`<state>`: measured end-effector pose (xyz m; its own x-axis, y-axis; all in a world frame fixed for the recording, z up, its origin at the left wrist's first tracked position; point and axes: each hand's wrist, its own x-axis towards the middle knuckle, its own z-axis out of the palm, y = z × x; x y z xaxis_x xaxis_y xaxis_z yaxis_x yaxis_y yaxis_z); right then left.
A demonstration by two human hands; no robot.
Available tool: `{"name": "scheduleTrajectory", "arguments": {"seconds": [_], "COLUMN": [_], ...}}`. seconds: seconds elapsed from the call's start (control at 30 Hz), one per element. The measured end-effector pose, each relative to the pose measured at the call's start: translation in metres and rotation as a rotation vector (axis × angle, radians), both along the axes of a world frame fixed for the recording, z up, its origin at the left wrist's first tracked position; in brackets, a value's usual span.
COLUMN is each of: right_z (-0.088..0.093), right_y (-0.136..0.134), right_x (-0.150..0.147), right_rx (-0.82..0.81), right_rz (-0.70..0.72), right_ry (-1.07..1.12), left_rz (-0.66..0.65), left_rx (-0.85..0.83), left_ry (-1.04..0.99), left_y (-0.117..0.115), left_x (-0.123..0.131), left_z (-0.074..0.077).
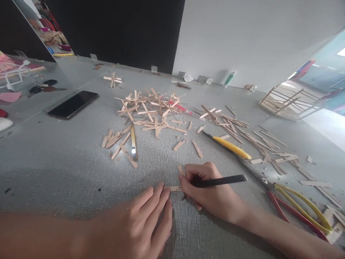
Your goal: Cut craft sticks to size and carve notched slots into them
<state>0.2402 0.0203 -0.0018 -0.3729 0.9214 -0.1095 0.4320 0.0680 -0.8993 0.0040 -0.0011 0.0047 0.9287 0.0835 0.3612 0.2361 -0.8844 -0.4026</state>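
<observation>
While right fingers (190, 188) pinch a probable pen (224, 180), extended left ones (159, 205) pressing wood (175, 188), panels (121, 32) edge the tabletop (67, 154).

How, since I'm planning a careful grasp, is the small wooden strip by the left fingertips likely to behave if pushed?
The small wooden strip would probably slide rather than roll, since it lies flat. It looks light and fairly stiff, being thin and straight. The left hand covers one end, so it may resist sliding while held there.
</observation>
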Motion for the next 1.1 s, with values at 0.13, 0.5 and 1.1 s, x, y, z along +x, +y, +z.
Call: {"name": "scheduleTrajectory", "arguments": {"seconds": [0.13, 0.5, 1.1], "right_z": [-0.0008, -0.0053, -0.0045], "right_y": [-0.0004, 0.0012, 0.0013], "right_x": [0.0009, -0.001, -0.0032], "right_rx": [-0.021, -0.102, -0.049], "right_rz": [0.004, -0.025, -0.017], "right_ry": [0.056, 0.128, 0.071], "left_rz": [-0.007, -0.002, 0.009], "left_rx": [0.021, 0.034, 0.037], "left_ry": [0.035, 0.02, 0.012], "left_y": [-0.0008, -0.0023, -0.0015], "left_x": [-0.0004, 0.0026, 0.002], "left_z": [0.0006, 0.0007, -0.004]}}
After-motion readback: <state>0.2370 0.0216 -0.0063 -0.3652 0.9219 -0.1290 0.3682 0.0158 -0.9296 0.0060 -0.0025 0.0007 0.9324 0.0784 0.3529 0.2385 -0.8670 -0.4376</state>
